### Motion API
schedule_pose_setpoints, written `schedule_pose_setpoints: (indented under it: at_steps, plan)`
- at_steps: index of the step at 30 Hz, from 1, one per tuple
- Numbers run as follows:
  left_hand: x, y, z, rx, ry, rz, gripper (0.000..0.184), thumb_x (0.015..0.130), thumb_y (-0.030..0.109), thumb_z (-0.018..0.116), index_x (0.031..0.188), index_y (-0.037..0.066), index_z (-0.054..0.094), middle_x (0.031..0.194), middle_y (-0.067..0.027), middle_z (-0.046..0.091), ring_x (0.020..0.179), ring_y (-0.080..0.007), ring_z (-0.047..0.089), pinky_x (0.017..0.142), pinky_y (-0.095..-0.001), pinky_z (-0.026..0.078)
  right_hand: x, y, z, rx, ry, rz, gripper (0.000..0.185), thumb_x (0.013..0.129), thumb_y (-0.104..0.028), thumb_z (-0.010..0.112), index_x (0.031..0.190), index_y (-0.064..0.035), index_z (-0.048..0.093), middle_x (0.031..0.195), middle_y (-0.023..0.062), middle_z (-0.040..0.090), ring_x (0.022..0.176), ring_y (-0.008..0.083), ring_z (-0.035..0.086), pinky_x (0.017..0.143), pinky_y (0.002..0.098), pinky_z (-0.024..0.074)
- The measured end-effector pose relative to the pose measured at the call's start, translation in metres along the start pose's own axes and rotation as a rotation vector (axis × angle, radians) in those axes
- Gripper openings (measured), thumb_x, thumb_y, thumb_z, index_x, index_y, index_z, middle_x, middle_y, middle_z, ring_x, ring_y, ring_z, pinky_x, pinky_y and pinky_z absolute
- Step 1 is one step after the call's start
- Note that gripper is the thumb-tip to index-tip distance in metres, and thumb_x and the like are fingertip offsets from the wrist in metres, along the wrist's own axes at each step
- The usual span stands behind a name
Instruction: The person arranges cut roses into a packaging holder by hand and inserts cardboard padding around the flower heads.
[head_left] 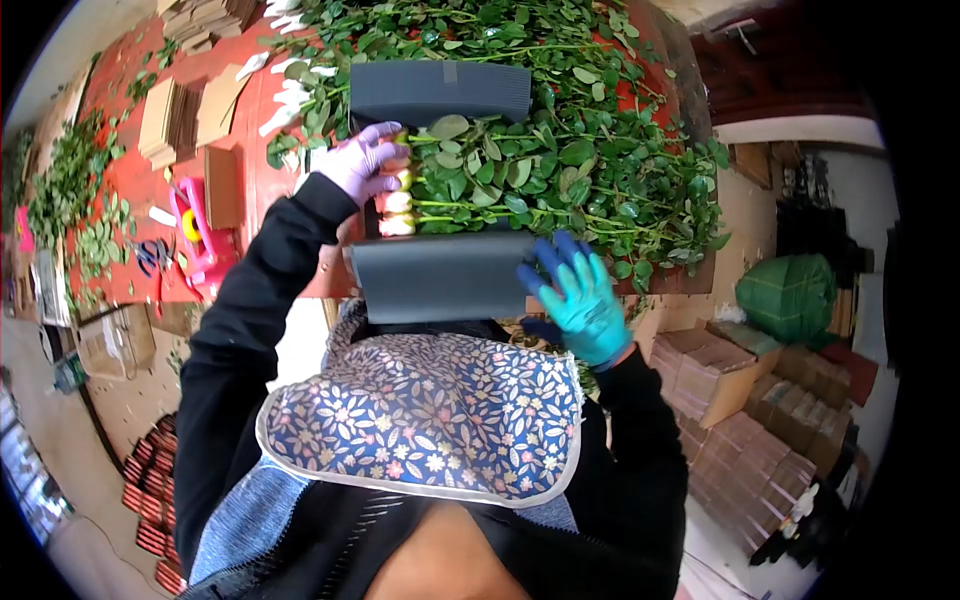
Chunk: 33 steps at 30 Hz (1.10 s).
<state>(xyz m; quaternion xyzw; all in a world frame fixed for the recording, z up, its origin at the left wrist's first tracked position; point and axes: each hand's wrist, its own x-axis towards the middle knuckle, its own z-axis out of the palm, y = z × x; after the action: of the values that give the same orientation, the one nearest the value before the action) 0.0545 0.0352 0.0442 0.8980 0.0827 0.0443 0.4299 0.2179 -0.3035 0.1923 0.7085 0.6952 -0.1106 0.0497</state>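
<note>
My left lilac-gloved hand [362, 165] curls its fingers at the row of pale, rounded flower heads [398, 202], between dark grey rectangular panels [445, 280]; from here I cannot tell whether it pinches. My right teal-gloved hand [583, 302], fingers spread, is by the near panel's right end. I judge gentle, even alignment best, without squeezing.
</note>
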Motion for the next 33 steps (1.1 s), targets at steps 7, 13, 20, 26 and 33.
schedule_pose_setpoints:
  at_steps: [7, 13, 20, 26, 33]
  plan:
    - [-0.011, -0.062, -0.012, -0.071, -0.064, -0.016, 0.043, 0.079, 0.016, 0.077, 0.118, 0.007, 0.062, 0.137, -0.0202, 0.048, 0.118, -0.0368, 0.056, 0.098, -0.041, 0.05, 0.056, -0.019, 0.018, 0.076, 0.229, -0.167, 0.044, 0.079, -0.015, 0.064, 0.122, -0.0223, 0.063, 0.135, 0.0053, 0.055, 0.13, 0.0316, 0.047, 0.107, 0.0495, 0.0391]
    - [-0.012, -0.081, -0.006, -0.07, -0.041, 0.068, 0.044, 0.08, 0.02, 0.077, 0.119, 0.008, 0.062, 0.135, -0.0203, 0.048, 0.119, -0.0365, 0.054, 0.1, -0.0411, 0.048, 0.114, 0.011, -0.019, 0.355, 0.305, -0.064, 0.031, 0.076, -0.009, 0.068, 0.107, -0.0091, 0.067, 0.1, 0.0084, 0.069, 0.091, 0.0293, 0.066, 0.08, 0.0414, 0.051]
    - [-0.024, -0.064, 0.01, -0.05, 0.259, -0.012, 0.03, 0.088, 0.009, 0.06, 0.117, 0.003, 0.058, 0.105, -0.0136, 0.065, 0.101, -0.0303, 0.063, 0.091, -0.0377, 0.05, 0.182, 0.057, 0.018, 0.551, 0.492, 0.183, 0.021, 0.09, -0.004, 0.061, 0.109, -0.0019, 0.068, 0.094, 0.0159, 0.071, 0.084, 0.0322, 0.07, 0.073, 0.0384, 0.0552]
    - [-0.059, 0.048, -0.061, -0.043, 0.279, 0.154, 0.016, 0.086, 0.01, 0.064, 0.101, 0.008, 0.064, 0.099, -0.0067, 0.065, 0.09, -0.0279, 0.064, 0.077, -0.0364, 0.053, 0.172, 0.068, 0.023, 0.582, 0.43, 0.355, 0.023, 0.094, -0.013, 0.058, 0.111, -0.0018, 0.068, 0.103, 0.0163, 0.072, 0.093, 0.0279, 0.07, 0.079, 0.0377, 0.0554]
    - [-0.02, 0.043, -0.006, 0.296, -0.164, 0.289, 0.037, 0.082, 0.031, 0.067, 0.116, 0.016, 0.067, 0.131, -0.0054, 0.058, 0.123, -0.0258, 0.052, 0.106, -0.0425, 0.04, 0.153, 0.054, 0.001, 0.138, 0.525, 0.278, 0.023, 0.09, -0.012, 0.06, 0.112, -0.0059, 0.067, 0.094, 0.0149, 0.071, 0.082, 0.0319, 0.068, 0.07, 0.0416, 0.0522]
